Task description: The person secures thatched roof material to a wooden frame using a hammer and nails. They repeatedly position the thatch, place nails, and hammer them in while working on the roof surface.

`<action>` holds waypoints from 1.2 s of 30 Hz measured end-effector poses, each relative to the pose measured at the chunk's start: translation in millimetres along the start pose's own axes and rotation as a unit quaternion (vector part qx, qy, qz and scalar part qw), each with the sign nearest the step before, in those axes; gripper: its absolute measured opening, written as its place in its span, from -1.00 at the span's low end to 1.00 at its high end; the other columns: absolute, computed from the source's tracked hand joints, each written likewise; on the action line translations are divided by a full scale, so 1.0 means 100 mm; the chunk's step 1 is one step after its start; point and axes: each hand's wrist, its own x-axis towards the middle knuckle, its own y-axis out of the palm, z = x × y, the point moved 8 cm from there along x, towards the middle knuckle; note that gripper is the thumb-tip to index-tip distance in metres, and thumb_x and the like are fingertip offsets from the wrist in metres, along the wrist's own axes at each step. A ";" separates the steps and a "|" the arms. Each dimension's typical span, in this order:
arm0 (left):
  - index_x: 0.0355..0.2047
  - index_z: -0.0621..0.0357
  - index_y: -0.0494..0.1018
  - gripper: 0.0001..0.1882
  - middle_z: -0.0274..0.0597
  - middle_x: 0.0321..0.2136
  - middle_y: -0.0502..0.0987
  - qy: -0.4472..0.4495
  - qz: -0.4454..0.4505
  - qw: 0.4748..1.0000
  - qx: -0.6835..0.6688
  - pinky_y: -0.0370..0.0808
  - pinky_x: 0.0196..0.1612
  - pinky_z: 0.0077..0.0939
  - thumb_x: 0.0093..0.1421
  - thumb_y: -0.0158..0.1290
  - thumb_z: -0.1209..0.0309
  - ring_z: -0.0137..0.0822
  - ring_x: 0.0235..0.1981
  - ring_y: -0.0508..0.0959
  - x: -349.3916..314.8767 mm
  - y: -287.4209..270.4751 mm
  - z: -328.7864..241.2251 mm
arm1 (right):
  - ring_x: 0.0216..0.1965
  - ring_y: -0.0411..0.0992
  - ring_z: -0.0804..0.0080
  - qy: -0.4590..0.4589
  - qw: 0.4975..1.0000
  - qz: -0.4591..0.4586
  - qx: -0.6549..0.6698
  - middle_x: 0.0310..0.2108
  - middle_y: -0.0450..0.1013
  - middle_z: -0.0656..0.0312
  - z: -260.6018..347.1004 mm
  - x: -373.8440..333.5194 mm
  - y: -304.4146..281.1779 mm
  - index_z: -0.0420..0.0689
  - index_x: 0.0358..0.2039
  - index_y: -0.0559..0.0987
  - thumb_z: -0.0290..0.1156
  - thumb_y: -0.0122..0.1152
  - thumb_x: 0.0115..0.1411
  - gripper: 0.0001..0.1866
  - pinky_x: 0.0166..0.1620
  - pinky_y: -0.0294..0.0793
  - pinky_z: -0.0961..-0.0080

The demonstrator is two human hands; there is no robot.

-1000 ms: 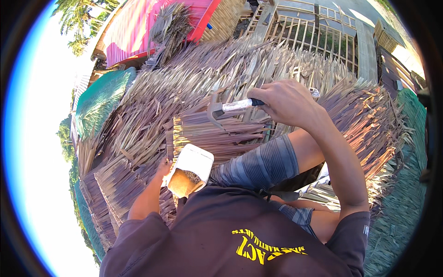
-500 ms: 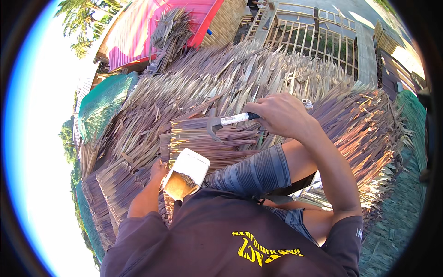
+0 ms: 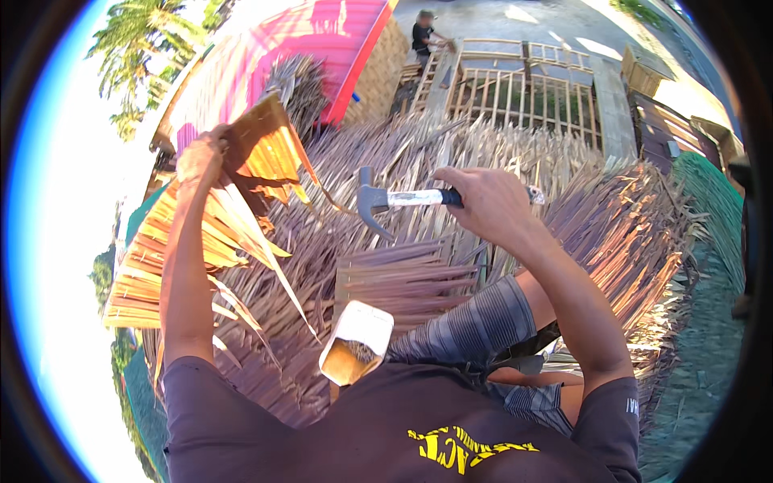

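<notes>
My left hand (image 3: 201, 157) is raised at the far left, its fingers closed on the edge of a dried palm-leaf thatch panel (image 3: 262, 145). Sunlight glows orange through the panel, and loose leaf strips trail from it on both sides of my forearm. In my right hand (image 3: 493, 203) is a claw hammer (image 3: 373, 200), gripped by its black and whitish handle with the head pointing left, above the thatch. A cut-open white plastic container (image 3: 370, 320) sits against my front near my thigh. Small dark pieces lie inside it, too small to name surely.
Overlapping thatch (image 3: 403, 153) covers the roof under me. Green netting (image 3: 704, 209) borders it on the right. Beyond are a pink metal roof (image 3: 342, 32), a bamboo lattice frame (image 3: 523, 101) and a concrete beam (image 3: 613, 105). Another person (image 3: 424, 36) stands below by the frame.
My left hand has come up from the thatch beside the container, lifting the thatch panel to the far left. The hammer stays in my right hand, moved only slightly. The view has shifted.
</notes>
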 end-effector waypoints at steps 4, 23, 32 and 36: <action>0.19 -0.15 0.44 -0.57 0.09 -0.19 0.64 0.254 0.009 0.967 0.012 0.53 -0.08 -0.03 0.31 0.00 0.22 0.11 -0.13 0.63 0.39 0.18 -2.36 | -0.43 0.56 0.11 0.135 0.985 -0.108 0.020 -0.49 0.54 0.11 -0.26 -0.17 -0.39 0.08 0.00 0.62 -0.33 0.33 0.12 -0.61 -0.36 0.53 0.19; -0.06 0.28 0.34 -0.76 0.04 -0.14 0.57 0.094 0.310 0.575 -0.752 0.68 -0.22 -0.10 0.37 -0.05 0.37 -0.18 -0.25 0.64 -0.22 0.81 -6.99 | -0.28 0.55 0.36 0.368 0.522 -0.609 0.471 -0.10 0.47 0.16 -2.17 -2.32 -0.82 -0.12 0.09 0.39 -0.32 0.21 0.38 -0.65 -0.43 0.61 0.40; -0.35 0.20 0.55 -0.64 -0.26 -0.49 0.59 0.410 0.453 0.718 -0.333 0.52 -0.34 -0.44 0.39 0.00 0.16 -0.39 -0.46 0.59 -1.44 1.17 -2.76 | -0.42 0.55 0.41 0.440 0.557 -0.496 0.501 -0.36 0.52 0.17 -0.93 -1.50 0.52 -0.17 -0.12 0.47 -0.51 0.10 0.36 -0.89 -0.42 0.48 0.49; -0.11 0.20 0.61 -0.73 -0.08 -0.31 0.68 0.454 0.646 0.586 -0.181 0.61 -0.14 -0.36 0.34 0.02 0.33 -0.25 -0.30 0.68 -2.93 1.63 -1.37 | -0.41 0.57 0.40 0.443 0.607 -0.420 0.508 -0.36 0.53 0.19 -0.38 -1.06 1.08 -0.19 -0.10 0.49 -0.51 0.12 0.36 -0.87 -0.40 0.50 0.49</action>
